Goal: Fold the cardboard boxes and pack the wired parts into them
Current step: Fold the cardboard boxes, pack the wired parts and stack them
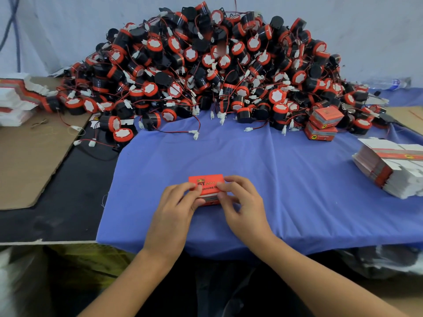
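Observation:
A small red cardboard box [206, 181] with yellow and black print rests on the blue cloth [286, 175] near the front edge. My left hand [174, 207] grips its left side, fingers over the top. My right hand [242, 202] holds its right side, fingertips on the lid. A huge heap of black and red round wired parts [206, 65] with white connectors fills the back of the table. Two folded red boxes [322, 124] are stacked at the heap's right foot.
A stack of flat unfolded boxes [389, 168] lies at the right. More flat boxes [13, 101] sit at the far left on a brown cardboard sheet [29, 156]. Loose parts with wires [121, 133] trail off the cloth's left edge.

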The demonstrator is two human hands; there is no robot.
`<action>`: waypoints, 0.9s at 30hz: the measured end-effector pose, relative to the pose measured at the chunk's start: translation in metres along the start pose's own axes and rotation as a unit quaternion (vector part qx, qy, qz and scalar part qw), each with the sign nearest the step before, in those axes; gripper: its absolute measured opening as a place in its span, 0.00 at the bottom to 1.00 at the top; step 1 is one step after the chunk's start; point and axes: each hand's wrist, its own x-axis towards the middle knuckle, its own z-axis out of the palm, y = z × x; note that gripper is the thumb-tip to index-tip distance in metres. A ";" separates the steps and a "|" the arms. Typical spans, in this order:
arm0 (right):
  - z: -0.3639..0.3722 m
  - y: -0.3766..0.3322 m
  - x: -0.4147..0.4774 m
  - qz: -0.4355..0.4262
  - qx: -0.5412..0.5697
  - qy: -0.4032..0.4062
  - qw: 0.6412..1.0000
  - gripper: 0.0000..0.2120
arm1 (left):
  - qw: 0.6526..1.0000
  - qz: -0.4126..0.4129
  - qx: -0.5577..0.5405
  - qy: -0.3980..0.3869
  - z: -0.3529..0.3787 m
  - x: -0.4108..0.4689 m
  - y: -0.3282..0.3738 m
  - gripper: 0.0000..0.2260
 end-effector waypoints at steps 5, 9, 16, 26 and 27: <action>0.005 -0.007 -0.008 -0.054 -0.133 -0.014 0.990 0.11 | 0.997 0.020 0.056 -0.041 -0.006 -0.002 0.001 0.16; 0.006 -0.013 -0.009 -0.078 -0.232 -0.048 0.968 0.13 | 0.989 0.055 0.133 -0.023 -0.010 0.002 0.005 0.09; -0.007 -0.005 -0.013 -0.079 -0.264 -0.117 0.954 0.29 | 0.990 0.026 0.128 -0.047 -0.008 0.005 0.014 0.14; -0.008 -0.011 -0.015 -0.011 -0.160 -0.130 0.978 0.29 | 0.997 -0.017 0.042 -0.067 -0.006 -0.003 0.017 0.19; -0.007 -0.010 -0.015 -0.010 -0.156 -0.126 0.980 0.29 | 0.997 -0.026 0.021 -0.068 -0.007 -0.002 0.018 0.18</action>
